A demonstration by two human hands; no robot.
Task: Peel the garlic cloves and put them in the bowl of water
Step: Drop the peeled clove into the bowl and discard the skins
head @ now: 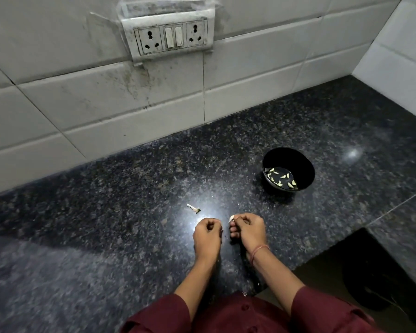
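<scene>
A black bowl (305, 164) of water stands on the dark granite counter (130, 212), with several peeled garlic cloves (281, 179) floating in it. My right hand (249, 230) pinches a small pale garlic clove (231, 218) at its fingertips, left of and nearer than the bowl. My left hand (207, 233) is curled just beside it; whether it holds anything is hidden by the fingers. A scrap of garlic skin and stem (193, 209) lies on the counter just beyond my left hand.
A white tiled wall (106, 104) with a socket-and-switch panel (171, 37) rises behind the counter. Another tiled wall closes the right corner. The counter's front edge drops to a dark gap (370, 272) at lower right.
</scene>
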